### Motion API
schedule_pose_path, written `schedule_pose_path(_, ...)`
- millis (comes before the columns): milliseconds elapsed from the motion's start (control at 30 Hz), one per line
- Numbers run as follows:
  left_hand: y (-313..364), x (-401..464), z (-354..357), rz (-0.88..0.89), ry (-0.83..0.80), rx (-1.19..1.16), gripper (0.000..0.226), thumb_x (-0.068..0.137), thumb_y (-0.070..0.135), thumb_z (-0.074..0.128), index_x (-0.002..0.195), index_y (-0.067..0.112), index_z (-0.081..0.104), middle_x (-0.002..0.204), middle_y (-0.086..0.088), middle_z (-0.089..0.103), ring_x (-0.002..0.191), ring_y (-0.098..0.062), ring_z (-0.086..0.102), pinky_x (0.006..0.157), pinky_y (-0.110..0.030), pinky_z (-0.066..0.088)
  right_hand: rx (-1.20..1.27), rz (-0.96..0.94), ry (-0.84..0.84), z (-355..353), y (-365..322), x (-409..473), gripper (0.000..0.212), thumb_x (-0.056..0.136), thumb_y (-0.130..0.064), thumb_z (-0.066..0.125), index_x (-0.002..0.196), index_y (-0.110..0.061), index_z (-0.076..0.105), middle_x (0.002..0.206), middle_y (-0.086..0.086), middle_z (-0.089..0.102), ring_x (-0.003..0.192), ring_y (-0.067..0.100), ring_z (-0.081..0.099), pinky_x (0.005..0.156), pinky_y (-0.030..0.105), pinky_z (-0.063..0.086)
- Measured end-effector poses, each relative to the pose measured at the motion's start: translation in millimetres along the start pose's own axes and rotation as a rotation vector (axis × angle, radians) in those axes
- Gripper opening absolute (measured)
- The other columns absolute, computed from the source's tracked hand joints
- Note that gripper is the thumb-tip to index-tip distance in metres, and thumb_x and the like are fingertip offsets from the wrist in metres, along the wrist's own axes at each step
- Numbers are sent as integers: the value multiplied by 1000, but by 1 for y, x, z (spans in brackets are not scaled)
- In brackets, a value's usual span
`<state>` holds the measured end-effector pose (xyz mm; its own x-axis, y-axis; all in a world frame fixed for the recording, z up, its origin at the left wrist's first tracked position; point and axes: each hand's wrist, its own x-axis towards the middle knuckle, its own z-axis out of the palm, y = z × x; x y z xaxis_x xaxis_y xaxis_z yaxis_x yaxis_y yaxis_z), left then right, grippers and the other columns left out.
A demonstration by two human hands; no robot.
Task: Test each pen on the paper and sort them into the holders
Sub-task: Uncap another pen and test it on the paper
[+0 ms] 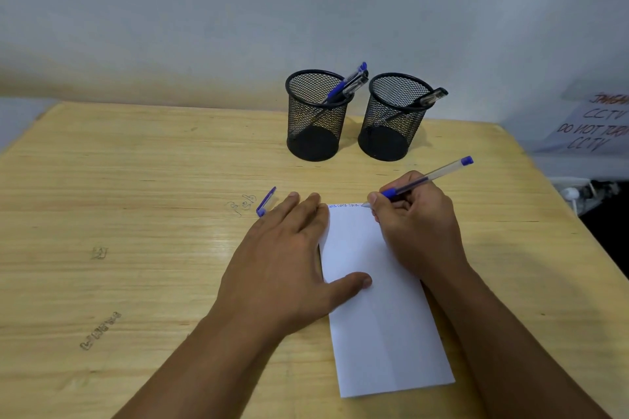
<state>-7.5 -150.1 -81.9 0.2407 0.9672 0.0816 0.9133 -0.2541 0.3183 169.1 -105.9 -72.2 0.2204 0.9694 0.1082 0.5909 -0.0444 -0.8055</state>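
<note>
Nearest me lies the paper [381, 316], a tall white sheet on the table [136, 214], and I place everything else by it. Fingers first: my right hand [415, 224] grips a blue pen [425, 178] between thumb and forefinger, the tip touching the sheet's far edge, where a short line of small blue writing already runs. That writing ends just at the tip. My left hand [289, 255] holds nothing; it lies flat and spread, the thumb pressing the sheet's left side and the fingers reaching off its far left corner onto the wood, pinning it down.

Just beyond that corner, to the left, sits a blue pen cap [266, 201] on the table, likely this pen's. Farther beyond the sheet stand two black mesh holders side by side: the left holder [316, 116] has a few pens leaning in it, the right holder [394, 117] only one that I can make out.

So I judge I am mid-test. No other loose pens show, so this may be the last. Next I should lift the pen, fetch the cap, close it, and drop it in the holder that matches whether the ink runs.
</note>
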Motion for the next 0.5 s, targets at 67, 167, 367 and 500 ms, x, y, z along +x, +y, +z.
schedule_pose_path(67,0,0,0,0,0,-2,106,70,91,33,155,30,13,163,16,5,149,-6,-3,121,-33,10,3,-8,10,1,0,0,13,88,-27,68,93,-15,63,76,-5,67,70,5,64,61,12,45)
schedule_pose_path(167,-1,1,1,5,4,-4,106,70,91,32,155,30,15,163,15,7,149,-6,-2,121,-33,11,-4,-25,17,0,0,-1,12,88,-24,69,90,-16,60,72,-6,63,66,5,61,60,12,44)
schedule_pose_path(367,0,0,1,2,3,-9,106,70,90,35,154,30,15,163,15,7,149,-6,-2,121,-34,12,53,4,26,-1,1,-1,14,88,-25,69,93,-14,62,79,1,70,74,11,67,67,20,52)
schedule_pose_path(500,0,1,1,-3,5,-9,106,70,91,35,154,30,14,162,16,6,149,-6,-2,121,-33,12,52,29,38,-1,1,0,17,88,-27,68,94,-12,63,81,2,71,76,14,68,67,21,52)
